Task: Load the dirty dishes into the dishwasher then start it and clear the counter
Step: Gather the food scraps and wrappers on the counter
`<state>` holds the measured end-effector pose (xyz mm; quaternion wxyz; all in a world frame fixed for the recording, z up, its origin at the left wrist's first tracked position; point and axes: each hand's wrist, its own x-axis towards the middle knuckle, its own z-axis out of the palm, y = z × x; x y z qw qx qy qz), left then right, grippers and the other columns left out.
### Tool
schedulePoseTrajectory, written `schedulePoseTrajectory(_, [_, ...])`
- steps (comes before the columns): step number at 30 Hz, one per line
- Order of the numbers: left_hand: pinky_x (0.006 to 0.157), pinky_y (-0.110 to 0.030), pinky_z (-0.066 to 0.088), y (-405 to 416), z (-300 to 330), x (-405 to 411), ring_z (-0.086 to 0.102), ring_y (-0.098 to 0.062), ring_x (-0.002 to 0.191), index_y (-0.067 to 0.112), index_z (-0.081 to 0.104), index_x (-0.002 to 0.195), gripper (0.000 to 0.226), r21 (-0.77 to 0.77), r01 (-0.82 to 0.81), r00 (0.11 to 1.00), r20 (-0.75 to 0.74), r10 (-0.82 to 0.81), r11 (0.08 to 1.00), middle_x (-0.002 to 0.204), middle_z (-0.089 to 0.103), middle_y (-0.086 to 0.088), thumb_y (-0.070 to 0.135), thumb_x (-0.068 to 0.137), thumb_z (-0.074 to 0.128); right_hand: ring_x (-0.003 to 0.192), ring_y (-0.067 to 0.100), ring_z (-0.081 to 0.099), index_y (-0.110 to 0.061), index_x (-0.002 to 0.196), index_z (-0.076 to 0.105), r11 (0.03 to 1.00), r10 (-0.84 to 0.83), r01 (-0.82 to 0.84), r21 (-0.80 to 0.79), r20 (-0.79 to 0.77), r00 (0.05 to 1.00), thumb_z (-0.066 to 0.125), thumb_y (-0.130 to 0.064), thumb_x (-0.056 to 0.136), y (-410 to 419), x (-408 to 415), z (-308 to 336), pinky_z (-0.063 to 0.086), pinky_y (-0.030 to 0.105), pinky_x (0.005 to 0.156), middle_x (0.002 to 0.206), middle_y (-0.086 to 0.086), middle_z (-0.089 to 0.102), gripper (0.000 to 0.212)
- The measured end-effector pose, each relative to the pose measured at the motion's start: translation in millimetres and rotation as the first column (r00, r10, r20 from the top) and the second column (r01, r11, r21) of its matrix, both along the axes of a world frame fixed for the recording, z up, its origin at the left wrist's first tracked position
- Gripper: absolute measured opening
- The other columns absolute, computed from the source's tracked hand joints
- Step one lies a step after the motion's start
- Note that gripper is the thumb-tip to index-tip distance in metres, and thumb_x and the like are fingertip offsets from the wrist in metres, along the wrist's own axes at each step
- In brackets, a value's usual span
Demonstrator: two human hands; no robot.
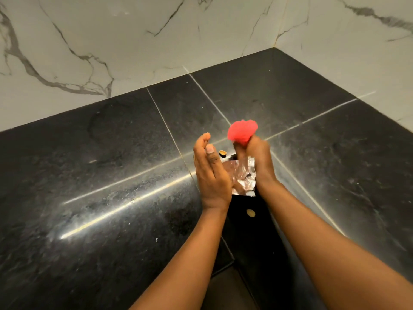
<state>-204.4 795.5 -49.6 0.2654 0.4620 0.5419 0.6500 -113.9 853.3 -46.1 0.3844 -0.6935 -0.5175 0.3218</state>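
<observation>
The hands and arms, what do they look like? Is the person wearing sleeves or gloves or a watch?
Both arms are bare as far as the picture shows: no sleeves, no gloves. The left hand has no ring, watch or bracelet that shows, and one short, plain thumbnail can be seen. The right hand and its wrist also show nothing worn. Its nails are hidden from this view.

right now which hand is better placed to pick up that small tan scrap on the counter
Left. The left hand is open and empty beside the scrap; the right hand grips a red wad and foil.
</observation>
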Motion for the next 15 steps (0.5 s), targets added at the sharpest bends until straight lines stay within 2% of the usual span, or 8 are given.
schedulePoseTrajectory(2, [0.098,-0.017,0.04,1.5,-3.3,-0.9,0.051,0.008,0.114,0.008,0.048,0.134,0.046,-0.052,0.036,0.997,-0.068,-0.039,0.998,0.132,0.054,-0.003,0.036,0.103,0.028,0.073,0.011,0.053,-0.005,0.076,0.062,0.991,-0.105,0.104,0.088,0.01,0.994,0.061,-0.025,0.091,-6.4,11.5,6.4,0.036,0.035,0.058,0.064,0.017,0.055,0.025])
schedulePoseTrajectory(3, [0.103,-0.026,0.04,2.3,-6.6,0.4,0.05,0.0,0.12,0.013,0.047,0.136,0.053,-0.088,0.08,0.986,-0.141,-0.092,0.993,0.135,0.052,-0.002,0.047,0.101,0.027,0.065,0.014,0.051,-0.006,0.072,0.062,0.981,-0.152,0.156,0.115,-0.045,0.987,0.062,-0.031,0.09,-10.6,19.7,9.6,0.037,0.036,0.057,0.062,0.016,0.055,0.031])
schedulePoseTrajectory(5, [0.116,-0.042,0.026,-0.7,-5.3,2.5,0.037,-0.016,0.137,0.02,0.04,0.141,0.073,-0.222,0.155,0.905,-0.359,-0.229,0.963,0.146,0.044,-0.001,0.069,0.091,0.019,0.047,0.016,0.047,-0.013,0.064,0.057,0.964,-0.189,0.239,0.113,-0.338,0.922,0.063,-0.033,0.089,-20.5,31.2,20.3,0.038,0.033,0.045,0.053,0.005,0.051,0.032])
schedulePoseTrajectory(8, [0.12,-0.045,-0.005,-2.9,-3.9,-0.3,0.005,-0.02,0.149,0.018,0.015,0.152,0.105,-0.386,0.26,0.674,-0.584,-0.453,0.885,0.159,0.02,-0.004,0.088,0.074,0.018,0.034,0.006,0.034,-0.015,0.066,0.049,0.942,-0.24,0.333,0.041,-0.61,0.755,0.058,-0.017,0.095,-31.4,40.5,37.6,0.024,0.016,0.036,0.049,-0.003,0.043,0.03])
schedulePoseTrajectory(10, [0.118,-0.049,-0.013,-5.4,-4.7,0.3,-0.012,-0.02,0.149,0.02,0.001,0.154,0.119,-0.463,0.329,0.485,-0.665,-0.568,0.823,0.163,0.001,-0.002,0.094,0.064,0.029,0.034,0.005,0.033,-0.013,0.068,0.049,0.934,-0.237,0.356,0.025,-0.703,0.67,0.056,-0.015,0.096,-44.7,49.4,46.9,0.02,0.013,0.034,0.054,0.0,0.043,0.029])
schedulePoseTrajectory(13, [0.118,-0.052,-0.007,-6.9,-9.8,7.0,-0.015,-0.027,0.148,0.023,-0.001,0.155,0.12,-0.481,0.347,0.192,-0.804,-0.563,0.805,0.163,-0.006,-0.005,0.093,0.065,0.037,0.038,0.006,0.038,-0.012,0.07,0.053,0.927,-0.242,0.374,0.01,-0.746,0.62,0.056,-0.017,0.098,-66.2,62.0,47.7,0.023,0.014,0.033,0.056,0.001,0.045,0.028])
schedulePoseTrajectory(14, [0.119,-0.053,-0.003,-5.4,-11.3,9.1,-0.009,-0.029,0.148,0.025,0.008,0.154,0.111,-0.467,0.344,0.15,-0.829,-0.538,0.815,0.162,0.0,-0.007,0.091,0.069,0.035,0.037,0.006,0.039,-0.01,0.072,0.053,0.923,-0.249,0.386,0.002,-0.761,0.6,0.056,-0.017,0.098,-70.4,65.6,44.7,0.023,0.014,0.033,0.055,0.001,0.046,0.027])
schedulePoseTrajectory(15, [0.119,-0.053,0.003,-4.8,-11.7,11.7,0.001,-0.031,0.148,0.027,0.02,0.151,0.099,-0.436,0.347,0.153,-0.847,-0.509,0.83,0.161,0.009,-0.007,0.088,0.074,0.033,0.037,0.005,0.04,-0.008,0.074,0.054,0.92,-0.251,0.392,-0.006,-0.778,0.576,0.055,-0.017,0.098,-75.7,69.6,42.7,0.024,0.013,0.032,0.054,0.001,0.047,0.026])
